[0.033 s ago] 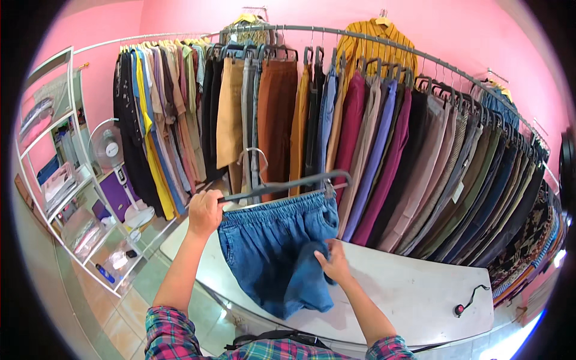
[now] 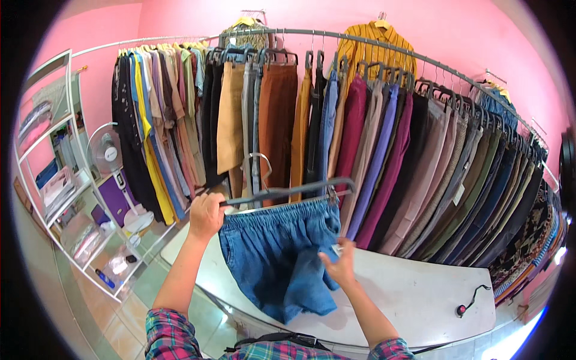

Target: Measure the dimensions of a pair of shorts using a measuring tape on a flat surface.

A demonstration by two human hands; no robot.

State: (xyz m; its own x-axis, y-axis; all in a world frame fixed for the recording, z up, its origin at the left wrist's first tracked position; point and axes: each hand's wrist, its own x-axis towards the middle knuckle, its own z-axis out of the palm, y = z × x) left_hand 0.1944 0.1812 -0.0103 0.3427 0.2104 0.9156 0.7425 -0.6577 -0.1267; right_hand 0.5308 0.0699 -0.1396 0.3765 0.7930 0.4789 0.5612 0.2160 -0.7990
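Observation:
My left hand (image 2: 207,215) is closed round the left end of a dark clip hanger (image 2: 282,192), its metal hook pointing up. From the hanger hangs a pair of blue denim shorts (image 2: 264,252) with a gathered elastic waistband. A clip grips the waistband at the right end; my hand covers the left end. Beside the right edge of the shorts, my right hand (image 2: 341,264) is open, thumb and fingers apart. A small whitish piece shows by its fingertips, too unclear to name. The shorts hang above a white table (image 2: 408,294).
A measuring tape (image 2: 462,309) with a black strap lies at the table's right end. Behind it, a curved rail (image 2: 384,43) carries many hung trousers (image 2: 354,132). Shirts (image 2: 180,108), a fan (image 2: 107,150) and a white shelf rack (image 2: 72,114) stand to the left.
My right hand has come off the cloth and moved slightly right, its fingers opening. The hanger and shorts sit a little lower in view, and the right leg swings slightly.

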